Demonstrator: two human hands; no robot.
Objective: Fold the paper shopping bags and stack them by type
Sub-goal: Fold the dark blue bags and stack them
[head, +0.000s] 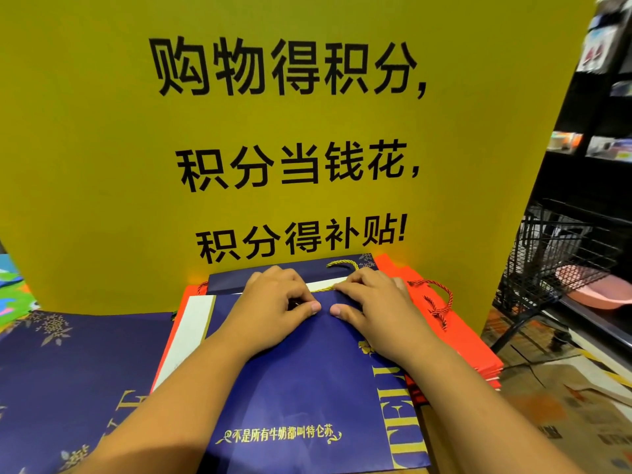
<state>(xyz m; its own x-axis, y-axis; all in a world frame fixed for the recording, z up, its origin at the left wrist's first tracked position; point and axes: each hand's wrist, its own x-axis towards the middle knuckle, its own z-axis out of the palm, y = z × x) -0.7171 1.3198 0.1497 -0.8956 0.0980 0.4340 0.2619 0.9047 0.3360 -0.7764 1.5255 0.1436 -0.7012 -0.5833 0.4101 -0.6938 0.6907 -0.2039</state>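
Thumbs nearly touching, left hand [277, 301] and right hand [373, 300] pinch navy bag [307, 374].

Straight ahead of you a tall yellow sign board [102, 148] with large black Chinese characters fills most of the view. To your right, dark shelving [605, 186] carries blurred packaged goods. Below it stands a black wire-mesh basket [547, 248], with a pink basin [602, 295] partly behind its mesh. At lower right, printed brown cardboard [574, 415] lies on the floor, near a strip of yellow-and-black tape [603, 369].
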